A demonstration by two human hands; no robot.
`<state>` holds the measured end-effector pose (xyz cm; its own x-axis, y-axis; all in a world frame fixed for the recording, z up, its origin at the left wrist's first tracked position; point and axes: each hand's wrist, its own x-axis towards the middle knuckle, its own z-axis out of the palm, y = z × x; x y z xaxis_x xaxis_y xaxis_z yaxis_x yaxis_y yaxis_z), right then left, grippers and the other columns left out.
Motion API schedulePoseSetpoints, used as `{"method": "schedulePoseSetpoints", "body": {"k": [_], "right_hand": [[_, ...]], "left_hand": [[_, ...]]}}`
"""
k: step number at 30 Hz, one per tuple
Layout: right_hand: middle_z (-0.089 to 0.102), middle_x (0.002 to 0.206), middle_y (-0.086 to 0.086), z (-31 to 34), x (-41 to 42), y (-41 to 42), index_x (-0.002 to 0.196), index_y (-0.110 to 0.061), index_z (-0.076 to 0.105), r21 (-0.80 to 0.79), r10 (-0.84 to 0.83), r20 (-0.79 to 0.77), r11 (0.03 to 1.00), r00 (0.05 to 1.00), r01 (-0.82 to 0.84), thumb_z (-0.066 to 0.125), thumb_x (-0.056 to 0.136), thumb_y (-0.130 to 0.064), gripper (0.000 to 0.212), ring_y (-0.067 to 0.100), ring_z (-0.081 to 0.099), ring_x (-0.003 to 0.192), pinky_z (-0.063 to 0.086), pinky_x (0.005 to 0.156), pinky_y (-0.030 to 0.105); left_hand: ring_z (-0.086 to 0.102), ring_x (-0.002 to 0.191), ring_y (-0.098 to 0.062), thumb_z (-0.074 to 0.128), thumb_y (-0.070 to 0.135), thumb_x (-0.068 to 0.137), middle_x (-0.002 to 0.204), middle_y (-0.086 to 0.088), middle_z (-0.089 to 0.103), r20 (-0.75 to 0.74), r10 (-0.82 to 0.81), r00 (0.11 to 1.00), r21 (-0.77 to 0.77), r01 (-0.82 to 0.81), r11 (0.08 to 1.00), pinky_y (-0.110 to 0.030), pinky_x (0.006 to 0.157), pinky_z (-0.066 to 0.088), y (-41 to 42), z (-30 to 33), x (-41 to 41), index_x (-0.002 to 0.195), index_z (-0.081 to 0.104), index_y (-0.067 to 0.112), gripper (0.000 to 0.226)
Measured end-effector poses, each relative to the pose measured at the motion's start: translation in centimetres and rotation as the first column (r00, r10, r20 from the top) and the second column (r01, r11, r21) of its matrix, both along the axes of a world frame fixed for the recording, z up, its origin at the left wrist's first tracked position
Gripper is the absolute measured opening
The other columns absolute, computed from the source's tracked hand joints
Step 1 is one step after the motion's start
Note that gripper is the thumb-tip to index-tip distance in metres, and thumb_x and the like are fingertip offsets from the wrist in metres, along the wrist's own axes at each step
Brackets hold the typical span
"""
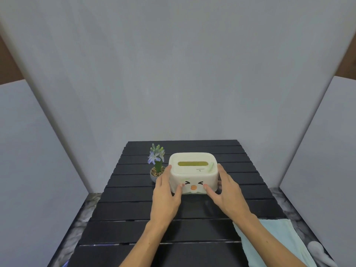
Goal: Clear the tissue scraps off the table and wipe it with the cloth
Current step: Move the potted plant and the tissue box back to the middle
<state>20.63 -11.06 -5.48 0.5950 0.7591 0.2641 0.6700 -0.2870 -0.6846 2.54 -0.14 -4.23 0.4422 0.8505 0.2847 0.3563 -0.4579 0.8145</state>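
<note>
Head view: a person is reaching both hands across a black slatted table [119, 205] that is standing inside pale grey screen panels [173, 74]. At the far left of the group, a small potted plant [157, 164] with pale blue flowers is sitting upright in a grey pot filled with pebbles, just beside the left end of a cream tissue box [193, 173]. The left hand [167, 193] is cupping that left end, fingers lying fairly straight along the side and the thumb pressing the front face. The tissue box, printed with a squinting cartoon face and an orange nose, is resting on the middle of the table, its green slot facing up. The right hand [225, 191] is mirroring the left, fingers flat against the right end and the thumb touching the front near the face, so the box is sitting between both palms. Whether the box is being lifted clear of the slats cannot be told. At the near right corner, a light blue cloth [279, 241] is lying flat on the table, partly under the right forearm, well apart from the box.
</note>
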Motion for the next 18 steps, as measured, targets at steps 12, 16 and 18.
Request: {"method": "schedulePoseSetpoints", "body": {"k": [12, 16, 18], "right_hand": [[0.051, 0.137, -0.004, -0.1, 2.2, 1.8, 0.151, -0.033, 0.015, -0.010, 0.019, 0.010, 1.000, 1.000, -0.019, 0.064, 0.082, -0.058, 0.088, 0.012, 0.057, 0.116, 0.054, 0.094, 0.039], [0.051, 0.136, -0.004, -0.1, 2.7, 2.3, 0.151, -0.033, 0.014, -0.022, 0.010, 0.014, 1.000, 1.000, -0.010, 0.063, 0.082, -0.058, 0.088, 0.013, 0.057, 0.115, 0.054, 0.093, 0.040], [0.051, 0.136, -0.004, -0.1, 2.9, 2.5, 0.150, -0.034, 0.015, -0.027, 0.013, 0.022, 1.000, 1.000, -0.012, 0.063, 0.082, -0.060, 0.088, 0.014, 0.057, 0.115, 0.055, 0.092, 0.041]], "left_hand": [[0.046, 0.124, -0.011, 0.060, 0.031, 0.093, 0.142, 0.000, 0.045, -0.022, 0.022, 1.000, 0.058, -0.021, 0.998, -0.031, 0.100, 0.048, 1.2, 0.0, 2.1, 0.152, 0.025, 0.027, 0.068], [0.044, 0.124, -0.009, 0.059, 0.031, 0.094, 0.143, -0.001, 0.044, -0.038, 0.025, 0.999, 0.060, -0.023, 0.998, -0.021, 0.095, 0.040, 1.7, 0.0, 2.8, 0.153, 0.024, 0.026, 0.069], [0.045, 0.124, -0.010, 0.060, 0.030, 0.094, 0.143, -0.002, 0.045, -0.045, 0.026, 0.999, 0.070, -0.023, 0.997, -0.022, 0.095, 0.040, 2.0, 0.0, 3.0, 0.153, 0.023, 0.026, 0.069]]}}
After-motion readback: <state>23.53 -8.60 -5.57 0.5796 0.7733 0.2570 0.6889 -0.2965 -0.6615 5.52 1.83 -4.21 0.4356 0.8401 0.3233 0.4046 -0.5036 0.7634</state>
